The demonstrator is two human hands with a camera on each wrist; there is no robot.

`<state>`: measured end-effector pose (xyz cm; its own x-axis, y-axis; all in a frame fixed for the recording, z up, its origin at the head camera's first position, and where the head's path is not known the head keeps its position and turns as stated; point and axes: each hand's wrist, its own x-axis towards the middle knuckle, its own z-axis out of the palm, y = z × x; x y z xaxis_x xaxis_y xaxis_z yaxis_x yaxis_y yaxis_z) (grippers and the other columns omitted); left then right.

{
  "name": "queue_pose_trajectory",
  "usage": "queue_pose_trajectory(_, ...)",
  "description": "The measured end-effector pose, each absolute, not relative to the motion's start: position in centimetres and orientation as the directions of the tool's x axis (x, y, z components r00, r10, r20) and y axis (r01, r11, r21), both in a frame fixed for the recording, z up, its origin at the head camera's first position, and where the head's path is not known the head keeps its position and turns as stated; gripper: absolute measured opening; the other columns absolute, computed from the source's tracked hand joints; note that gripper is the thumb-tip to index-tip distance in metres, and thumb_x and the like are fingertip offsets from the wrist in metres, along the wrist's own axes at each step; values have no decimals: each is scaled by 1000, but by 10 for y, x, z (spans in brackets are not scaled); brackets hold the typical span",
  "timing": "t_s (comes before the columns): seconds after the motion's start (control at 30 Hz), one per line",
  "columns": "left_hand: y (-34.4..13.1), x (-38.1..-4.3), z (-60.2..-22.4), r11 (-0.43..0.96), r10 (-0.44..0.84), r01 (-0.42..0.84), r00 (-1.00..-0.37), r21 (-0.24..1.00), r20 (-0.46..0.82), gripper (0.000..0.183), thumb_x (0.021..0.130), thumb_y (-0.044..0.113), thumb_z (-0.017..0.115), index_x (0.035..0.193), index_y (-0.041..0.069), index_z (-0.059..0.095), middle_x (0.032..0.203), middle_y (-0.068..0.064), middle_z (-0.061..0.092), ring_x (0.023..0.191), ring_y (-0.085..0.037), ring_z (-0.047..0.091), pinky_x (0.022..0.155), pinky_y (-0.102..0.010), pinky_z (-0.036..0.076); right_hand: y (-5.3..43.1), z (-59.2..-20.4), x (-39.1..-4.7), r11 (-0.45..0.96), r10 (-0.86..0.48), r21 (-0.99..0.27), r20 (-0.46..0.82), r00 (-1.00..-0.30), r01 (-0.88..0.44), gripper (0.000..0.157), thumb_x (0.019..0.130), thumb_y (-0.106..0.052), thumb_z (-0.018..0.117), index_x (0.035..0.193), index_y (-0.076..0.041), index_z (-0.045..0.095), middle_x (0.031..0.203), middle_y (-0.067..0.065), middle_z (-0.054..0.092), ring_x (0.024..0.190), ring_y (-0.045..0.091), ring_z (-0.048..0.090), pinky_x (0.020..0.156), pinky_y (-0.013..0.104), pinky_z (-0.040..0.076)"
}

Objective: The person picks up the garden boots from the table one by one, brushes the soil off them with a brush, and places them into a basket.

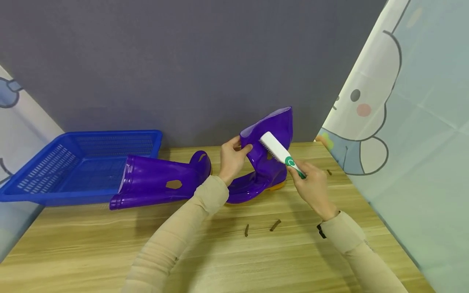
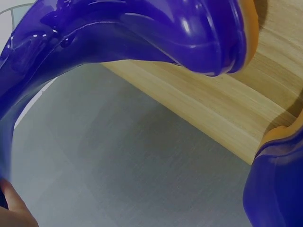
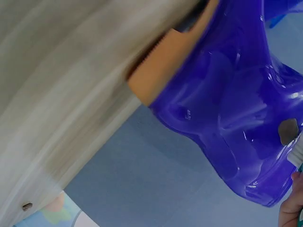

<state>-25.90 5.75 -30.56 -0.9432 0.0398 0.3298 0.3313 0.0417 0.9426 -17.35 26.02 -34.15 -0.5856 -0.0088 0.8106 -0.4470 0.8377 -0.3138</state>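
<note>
Head view shows a purple boot (image 1: 280, 124) near the far edge of the bench (image 1: 234, 260), right of its middle, with the open top up and the toe pointing left. The left hand (image 1: 231, 160) pinches the boot's top rim between thumb and fingers. The right hand (image 1: 313, 185) grips the green-and-white handle of a brush (image 1: 275, 147), whose bristles are against the boot's shaft, just beside a brown patch (image 3: 288, 131) that the right wrist view shows. A second boot (image 1: 150, 179) lies on its side to the left, a brown patch on its shaft, its top in front of a blue basket (image 1: 78, 198) at the bench's far left corner. Two brown bits (image 1: 275, 225) lie nearer the front edge, another (image 1: 329, 172) near the right edge.
</note>
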Motion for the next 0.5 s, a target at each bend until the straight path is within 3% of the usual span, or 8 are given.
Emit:
queue_pose_trajectory(0.17,56,-259,-305,49,32,314,-949,948,313,33,80,6,66,113,4,63,102,-14,68,85,-24,66,76,-27,53,262,-349,-175,835,-15,-320,800,-600,-448,18,73,-2,73,88,5,70,69,12,65,49,8,44,41,12,32)
queue_pose_trajectory(0.5,56,-261,-307,91,16,321,-947,943,321,32,79,9,68,111,6,65,99,-12,69,84,-22,65,76,-27,52,270,-354,-172,849,-81,-220,845,-529,-480,22,67,3,75,88,7,69,58,8,57,45,2,28,40,16,23)
